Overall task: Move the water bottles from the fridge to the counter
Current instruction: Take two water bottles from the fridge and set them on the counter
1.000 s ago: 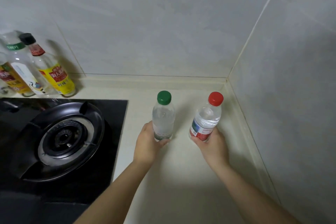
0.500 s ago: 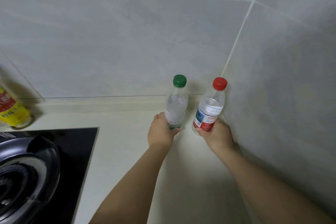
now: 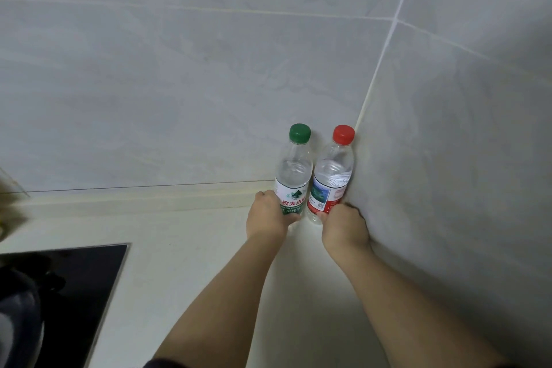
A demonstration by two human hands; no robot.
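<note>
Two clear water bottles stand upright side by side in the far right corner of the cream counter (image 3: pixel 185 251). The green-capped bottle (image 3: pixel 294 170) has a white and green label, and my left hand (image 3: pixel 267 218) is wrapped around its lower part. The red-capped bottle (image 3: pixel 333 173) has a red and blue label and leans close to the right wall; my right hand (image 3: pixel 343 225) grips its base. Both bottle bottoms are hidden behind my fingers.
Grey tiled walls (image 3: pixel 448 158) meet in the corner just behind and right of the bottles. A black glass hob (image 3: pixel 77 287) lies at the lower left, with the burner's edge (image 3: pixel 18 323) at the frame border. A blurred object (image 3: pixel 9 212) shows at the far left.
Both hands have carried the bottles farther back and right into the wall corner. The view shifted right, so the stove and sauce bottles slid mostly out of sight.
</note>
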